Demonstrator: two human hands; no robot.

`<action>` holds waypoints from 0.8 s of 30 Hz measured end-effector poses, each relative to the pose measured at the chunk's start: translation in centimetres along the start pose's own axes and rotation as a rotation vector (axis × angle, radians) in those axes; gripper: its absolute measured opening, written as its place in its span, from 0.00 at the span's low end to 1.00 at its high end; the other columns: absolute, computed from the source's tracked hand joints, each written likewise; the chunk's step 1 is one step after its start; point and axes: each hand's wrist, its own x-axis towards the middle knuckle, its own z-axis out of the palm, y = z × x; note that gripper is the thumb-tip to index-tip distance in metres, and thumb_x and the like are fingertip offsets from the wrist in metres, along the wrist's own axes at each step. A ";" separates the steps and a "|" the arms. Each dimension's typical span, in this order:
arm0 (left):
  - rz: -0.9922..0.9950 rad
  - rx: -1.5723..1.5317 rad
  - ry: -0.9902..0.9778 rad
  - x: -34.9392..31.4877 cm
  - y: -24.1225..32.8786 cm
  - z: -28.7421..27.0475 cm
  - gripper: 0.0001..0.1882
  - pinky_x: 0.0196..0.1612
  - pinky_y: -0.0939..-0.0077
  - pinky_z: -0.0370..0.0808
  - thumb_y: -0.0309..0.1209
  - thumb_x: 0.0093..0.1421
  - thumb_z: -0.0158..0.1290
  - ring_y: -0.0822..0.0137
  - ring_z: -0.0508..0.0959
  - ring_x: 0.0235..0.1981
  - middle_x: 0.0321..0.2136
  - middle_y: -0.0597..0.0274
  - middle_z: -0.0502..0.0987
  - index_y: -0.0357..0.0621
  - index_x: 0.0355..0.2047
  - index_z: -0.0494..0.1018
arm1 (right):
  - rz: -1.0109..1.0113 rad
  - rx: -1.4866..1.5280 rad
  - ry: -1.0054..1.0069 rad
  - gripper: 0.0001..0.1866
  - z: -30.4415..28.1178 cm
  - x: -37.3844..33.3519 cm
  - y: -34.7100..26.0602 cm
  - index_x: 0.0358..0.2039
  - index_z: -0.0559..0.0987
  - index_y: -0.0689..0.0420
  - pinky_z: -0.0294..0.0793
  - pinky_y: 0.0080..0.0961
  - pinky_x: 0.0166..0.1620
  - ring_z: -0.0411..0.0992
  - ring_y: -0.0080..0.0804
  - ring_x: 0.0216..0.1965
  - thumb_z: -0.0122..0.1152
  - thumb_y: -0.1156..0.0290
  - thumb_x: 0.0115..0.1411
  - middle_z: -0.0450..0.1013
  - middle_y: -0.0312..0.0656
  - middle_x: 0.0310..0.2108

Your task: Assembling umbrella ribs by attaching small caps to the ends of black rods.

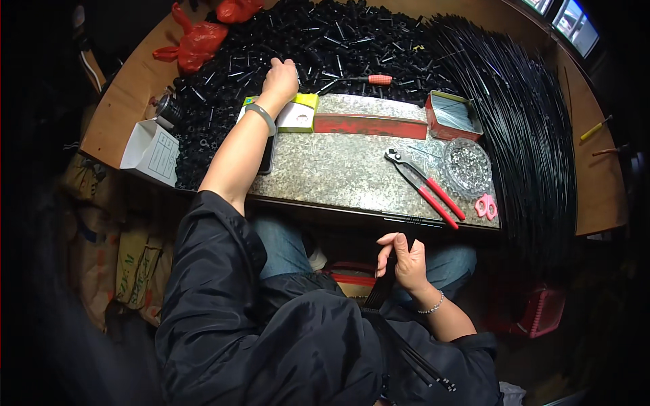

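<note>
My left hand [279, 80] reaches to the near edge of a big heap of small black plastic parts [325, 30]. Its fingers are curled down among them; whatever they hold is hidden. Over my lap, my right hand [408, 264] is closed with bent fingers around thin black rods [413, 362], whose pale-tipped ends slant down across my dark clothing. Under my left wrist lies a yellow-green and white box [298, 116], with a dark phone [267, 157] partly covered by the forearm.
Red-handled pliers [433, 191], a glass bowl of small metal pieces [467, 168], a red tin [453, 118] and pink scissors [485, 207] sit at right. Long black rods [521, 128] are piled beyond. A red bar [369, 126], red-handled screwdriver [379, 80] and white carton [150, 152] also stand about.
</note>
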 end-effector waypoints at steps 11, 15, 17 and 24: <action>0.312 -0.460 -0.460 -2.4 8.9 0.7 0.14 0.32 0.70 0.72 0.37 0.46 0.61 0.63 0.76 0.26 0.23 0.56 0.77 0.39 0.26 0.76 | 0.004 -0.003 0.029 0.23 0.0 0.0 -0.1 0.34 0.72 0.66 0.69 0.17 0.21 0.68 0.23 0.14 0.39 0.56 0.65 0.69 0.41 0.15; 0.582 -0.460 -0.001 -1.3 12.2 1.4 0.16 0.38 0.59 0.69 0.40 0.57 0.49 0.48 0.73 0.35 0.30 0.48 0.73 0.37 0.33 0.71 | 0.019 0.011 0.029 0.22 -0.1 0.1 -0.2 0.35 0.72 0.66 0.69 0.18 0.21 0.68 0.23 0.14 0.39 0.57 0.66 0.70 0.41 0.16; 0.465 -0.500 -0.149 -0.8 14.8 1.8 0.13 0.39 0.59 0.71 0.37 0.55 0.51 0.49 0.75 0.38 0.34 0.48 0.76 0.42 0.36 0.71 | 0.019 0.008 0.020 0.22 -0.1 0.2 -0.3 0.35 0.72 0.66 0.70 0.18 0.21 0.68 0.23 0.14 0.39 0.57 0.66 0.70 0.41 0.16; 0.261 -0.280 -0.239 -0.6 17.2 3.3 0.13 0.38 0.61 0.74 0.37 0.48 0.59 0.50 0.76 0.36 0.31 0.49 0.76 0.42 0.31 0.76 | 0.002 -0.022 0.028 0.22 0.1 -0.1 -0.4 0.34 0.72 0.66 0.69 0.18 0.20 0.68 0.22 0.15 0.39 0.57 0.66 0.70 0.41 0.16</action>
